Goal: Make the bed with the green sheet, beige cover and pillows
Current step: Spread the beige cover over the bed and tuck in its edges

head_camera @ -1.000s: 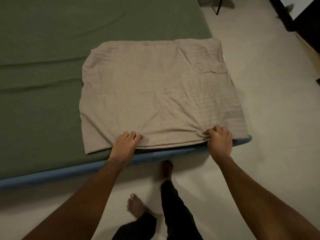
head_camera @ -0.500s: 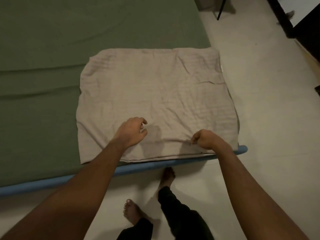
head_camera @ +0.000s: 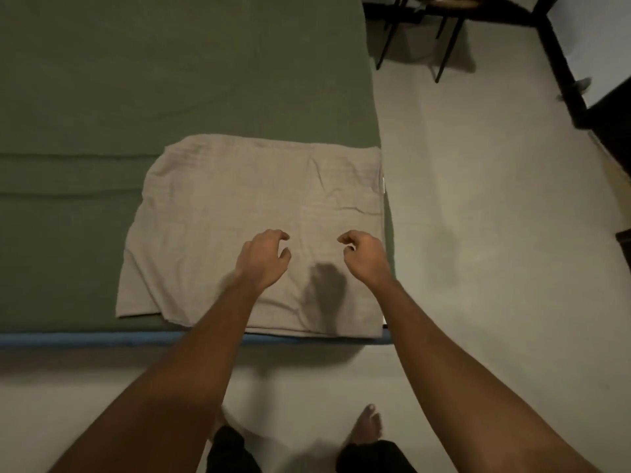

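Beige cover [head_camera: 239, 206], folded into a rough square, lies on the green sheet [head_camera: 170, 80] at the centre of the frame. Its near edge runs along the blue mattress edge [head_camera: 85, 337] and its right edge sits at the bed's corner. We hold the left hand [head_camera: 263, 257] and the right hand [head_camera: 365, 256] over its lower half, near each other, fingers loosely curled and gripping nothing. Pale floor [head_camera: 478, 233] fills the right side; dark furniture legs [head_camera: 444, 52] stand at upper right.
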